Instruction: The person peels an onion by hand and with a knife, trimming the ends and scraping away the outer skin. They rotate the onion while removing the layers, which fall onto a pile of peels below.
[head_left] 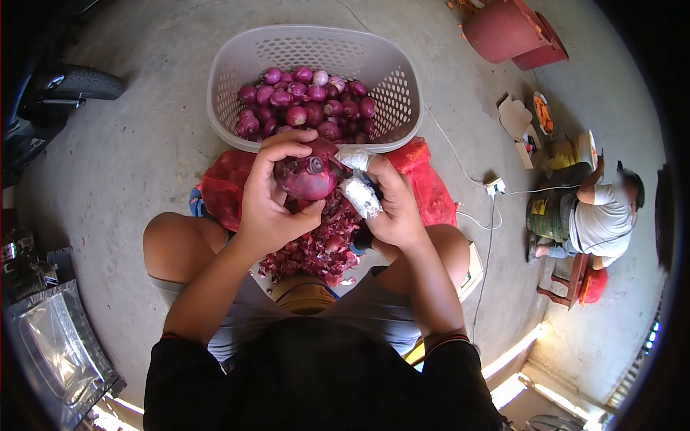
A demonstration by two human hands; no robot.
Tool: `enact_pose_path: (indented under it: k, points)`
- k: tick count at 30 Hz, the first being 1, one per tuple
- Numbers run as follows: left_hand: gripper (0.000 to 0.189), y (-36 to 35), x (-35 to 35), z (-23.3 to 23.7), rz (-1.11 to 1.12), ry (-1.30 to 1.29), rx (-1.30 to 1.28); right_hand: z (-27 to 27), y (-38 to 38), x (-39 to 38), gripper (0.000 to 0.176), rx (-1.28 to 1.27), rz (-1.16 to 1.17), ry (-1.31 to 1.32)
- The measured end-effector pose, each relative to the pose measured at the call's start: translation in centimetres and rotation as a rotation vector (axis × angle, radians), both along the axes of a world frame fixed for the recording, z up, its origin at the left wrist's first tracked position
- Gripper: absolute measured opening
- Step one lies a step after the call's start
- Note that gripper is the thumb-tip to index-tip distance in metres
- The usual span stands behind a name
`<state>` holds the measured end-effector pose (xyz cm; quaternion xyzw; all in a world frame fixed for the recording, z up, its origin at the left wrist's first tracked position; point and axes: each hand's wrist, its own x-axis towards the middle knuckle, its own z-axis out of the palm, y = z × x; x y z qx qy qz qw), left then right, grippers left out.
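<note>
A large red onion (307, 179) is held between my hands, its root end facing up. My left hand (273, 190) curls around its left side, fingers on top and thumb below. On the right, my right hand (384, 197) has its thumb and a finger wrapped in whitish tape, pinched together at the onion's right edge; whatever lies between those tips is too small to make out. Beneath my hands is a pile of red onion skins (316, 248). Just beyond sits a grey plastic basket (316, 32) holding several purple onions (296, 115).
Red mesh bags (424, 183) lie beside the skins. A white power strip (495, 187) with cables is on the floor at right. Farther right, a person (604, 215) sits by a green container (548, 218). Red tubs (503, 29) stand at the upper right, a tyre (86, 82) at upper left.
</note>
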<state>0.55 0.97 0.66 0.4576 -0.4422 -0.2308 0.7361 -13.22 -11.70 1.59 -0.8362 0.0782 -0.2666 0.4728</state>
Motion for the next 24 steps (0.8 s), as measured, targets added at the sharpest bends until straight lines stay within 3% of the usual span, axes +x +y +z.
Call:
enact_pose_path:
  k: [4, 5, 13, 18, 24]
  points:
    - [0.064, -0.1, 0.2, -0.4, -0.023, -0.018, -0.077, 0.3, 0.0, 0.2, 0.039, 0.189, -0.026, -0.056]
    - [0.064, 0.0, 0.3, -0.5, -0.041, -0.016, -0.101, 0.3, 0.1, 0.2, 0.036, 0.334, -0.052, -0.081]
    - [0.063, -0.1, 0.4, -0.5, -0.049, 0.139, -0.12, 1.0, -0.1, -0.3, 0.048, 0.483, 0.003, -0.061]
    - [0.065, 0.1, 0.2, -0.4, -0.033, 0.252, -0.057, -0.6, 0.0, -0.4, 0.052, -0.084, 0.01, -0.018]
    - [0.066, 0.2, 0.0, -0.3, -0.028, 0.216, -0.052, -0.2, 0.5, -0.1, 0.047, -0.144, -0.018, 0.001]
